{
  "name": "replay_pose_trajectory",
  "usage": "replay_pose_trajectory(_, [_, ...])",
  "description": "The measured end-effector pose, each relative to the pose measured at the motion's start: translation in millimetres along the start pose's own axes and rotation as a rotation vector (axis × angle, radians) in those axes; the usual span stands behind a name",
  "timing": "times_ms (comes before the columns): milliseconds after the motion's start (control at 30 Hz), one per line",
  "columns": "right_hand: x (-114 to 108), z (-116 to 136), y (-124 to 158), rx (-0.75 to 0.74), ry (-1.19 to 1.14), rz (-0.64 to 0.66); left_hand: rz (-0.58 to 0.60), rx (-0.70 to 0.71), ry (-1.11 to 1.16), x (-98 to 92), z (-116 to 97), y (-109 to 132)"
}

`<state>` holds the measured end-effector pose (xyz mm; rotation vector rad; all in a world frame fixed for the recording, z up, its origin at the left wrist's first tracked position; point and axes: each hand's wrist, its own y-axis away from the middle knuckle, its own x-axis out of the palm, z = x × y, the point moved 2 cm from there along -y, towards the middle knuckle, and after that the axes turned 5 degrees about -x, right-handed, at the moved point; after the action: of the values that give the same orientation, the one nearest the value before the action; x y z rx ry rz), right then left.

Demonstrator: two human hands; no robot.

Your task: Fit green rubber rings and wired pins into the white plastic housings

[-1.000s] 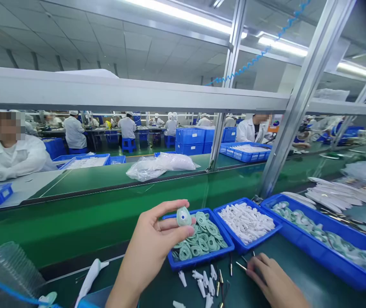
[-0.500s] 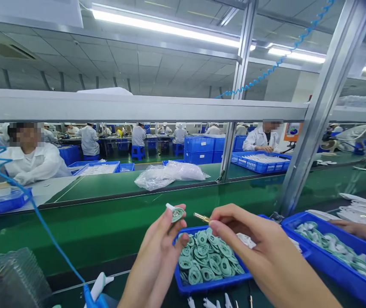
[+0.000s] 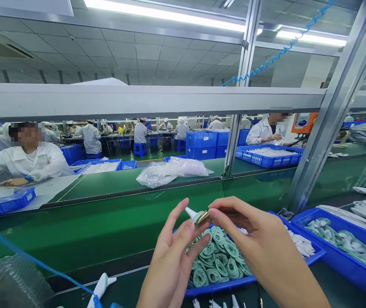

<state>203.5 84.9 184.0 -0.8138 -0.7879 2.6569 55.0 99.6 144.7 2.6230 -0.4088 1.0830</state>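
My left hand pinches a small green and white part with a pointed white tip, just above the middle of the bench. From the right, my right hand grips a thin brass-coloured metal pin between thumb and forefinger. The pin lies against the green side of the part; fingers hide whether it goes inside. Under both hands stands a blue tray heaped with green oval coiled pieces.
To the right are small white parts and another blue bin of green pieces. A blue air hose crosses the lower left, near a white tapered piece and a clear plastic tray. Metal posts rise ahead. Co-workers sit beyond.
My right hand has brought the brass pin left, up against the part, while my left hand has turned the part and moved right. The view has shifted slightly.
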Motion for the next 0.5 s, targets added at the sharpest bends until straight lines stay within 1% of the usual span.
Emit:
replay_pose_trajectory(67, [0.5, 0.6, -0.5, -0.008, 0.011, -0.028, -0.028, 0.003, -0.002, -2.1, 0.9, -1.4])
replay_pose_trajectory(167, [3.4, 3.2, 0.1, -0.048, 0.017, -0.031, -0.066, 0.033, 0.010, -6.2, 4.5, -4.9])
replay_pose_trajectory(267, [8.1, 5.0, 2.1, -0.094, 0.029, -0.020, -0.052, 0.056, 0.022, -8.2, 7.7, -7.2])
replay_pose_trajectory(333, [11.4, 5.2, 2.9, -0.125, 0.040, 0.010, -0.025, 0.062, 0.018, -7.7, 8.2, -7.3])
replay_pose_trajectory(400, [13.8, 4.8, 3.0, -0.136, 0.042, 0.068, -0.003, 0.065, 0.018, -6.5, 7.3, -6.5])
replay_pose_trajectory(467, [13.9, 3.1, 2.8, -0.115, 0.031, 0.101, -0.030, 0.053, 0.064, -5.7, 6.1, -5.7])
replay_pose_trajectory(500, [12.9, 1.8, 2.8, -0.097, 0.027, 0.095, -0.057, 0.041, 0.098, -5.6, 5.6, -5.4])
